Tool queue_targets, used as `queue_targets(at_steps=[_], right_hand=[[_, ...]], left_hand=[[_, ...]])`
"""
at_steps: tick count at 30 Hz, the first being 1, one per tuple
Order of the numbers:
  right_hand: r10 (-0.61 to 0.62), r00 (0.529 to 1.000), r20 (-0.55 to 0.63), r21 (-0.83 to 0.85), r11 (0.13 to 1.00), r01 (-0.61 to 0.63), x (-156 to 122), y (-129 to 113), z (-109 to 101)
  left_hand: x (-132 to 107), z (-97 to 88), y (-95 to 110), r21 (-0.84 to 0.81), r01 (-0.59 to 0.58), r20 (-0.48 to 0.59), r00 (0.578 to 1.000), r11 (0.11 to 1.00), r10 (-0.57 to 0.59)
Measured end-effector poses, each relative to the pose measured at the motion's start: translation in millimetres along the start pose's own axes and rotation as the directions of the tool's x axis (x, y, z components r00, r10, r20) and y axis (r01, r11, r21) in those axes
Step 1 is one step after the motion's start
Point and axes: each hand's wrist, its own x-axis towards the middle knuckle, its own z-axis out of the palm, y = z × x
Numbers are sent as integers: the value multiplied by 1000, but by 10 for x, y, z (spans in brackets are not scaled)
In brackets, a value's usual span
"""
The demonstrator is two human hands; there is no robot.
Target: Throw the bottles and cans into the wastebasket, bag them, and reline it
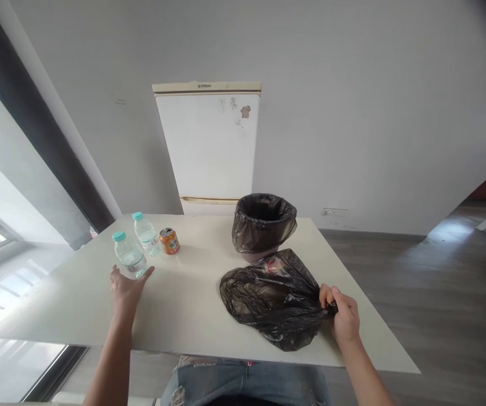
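My left hand (128,286) has its thumb and fingers spread around the near side of a clear plastic bottle (131,258) with a teal cap; whether it touches the bottle I cannot tell. Behind that stands a second teal-capped bottle (146,233), and to its right an orange drink can (169,241). My right hand (344,312) grips the gathered end of a black plastic bag (274,299). The bag lies on the table, and something red and white shows through its thin film.
On the white table (192,304), a bin (264,225) lined with a black bag stands just behind the held bag. A white refrigerator (213,146) is against the grey wall beyond. The table's right edge drops to a dark wood floor (395,282).
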Motion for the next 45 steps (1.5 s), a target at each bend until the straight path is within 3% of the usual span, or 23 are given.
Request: queue_targets(at_steps=[2,4,6,7,8,9,11,13,14,15,17,19,22,25,27,34,36,38,40,43,45], right_hand=[[-26,1000,-7,6,1000,26,-3,-33,15],[-69,998,-9,-9,998,69,-7,-77,29],[-126,992,-7,-33,992,125,-13,-132,46],[-155,988,-7,-36,987,154,-16,-161,55],[-181,983,-7,-29,983,181,-18,-189,64],[-203,979,-2,-15,979,203,-20,-215,72],[-230,973,12,14,973,230,-22,-256,85],[-238,971,25,29,971,237,-23,-280,91],[-239,971,27,31,971,238,-23,-287,91],[-241,970,29,32,970,240,-24,-290,89],[-243,969,52,22,970,242,-25,-295,83],[-241,965,104,-7,970,243,-26,-299,77],[-229,960,163,-35,971,238,-27,-307,70],[-225,962,154,-25,973,231,-27,-309,68],[-230,963,144,-17,972,234,-26,-304,68],[-211,963,165,-30,975,219,-23,-285,69],[-194,971,140,-48,978,202,-23,-273,62],[-156,983,98,-84,983,165,-21,-251,45],[-104,992,65,-136,984,112,-16,-222,22],[-46,997,65,-197,979,58,-2,-181,-10],[-37,996,86,-219,974,56,6,-169,-23]], left_hand=[[-206,6,180,-14,-94,-245,965,995,88],[-513,40,440,-61,-235,-377,905,970,195],[-921,115,758,-114,-384,-329,885,916,330],[-1156,171,926,-160,-476,-192,874,865,446],[-1402,239,1091,-241,-555,-6,821,796,571],[-1651,318,1246,-334,-588,183,726,736,663],[-2108,501,1509,-489,-582,391,520,650,759],[-2446,703,1698,-571,-593,477,323,568,817],[-2555,804,1768,-589,-611,488,254,530,835],[-2624,902,1826,-592,-641,488,197,488,850],[-2661,1081,1921,-549,-723,472,146,419,869],[-2618,1230,2001,-464,-798,465,150,384,872],[-2530,1392,2103,-318,-849,518,218,423,827],[-2485,1489,2164,-208,-848,573,299,488,763],[-2476,1524,2176,-172,-842,585,331,512,741],[-2464,1444,2150,-123,-833,643,347,539,683],[-2464,1284,2152,-137,-819,637,358,557,683],[-2470,1008,2158,-179,-771,626,390,611,676],[-2468,624,2165,-268,-682,632,408,681,658],[-2383,-25,2163,-486,-526,636,336,698,695],[-2227,-386,2125,-537,-452,615,369,712,698]])
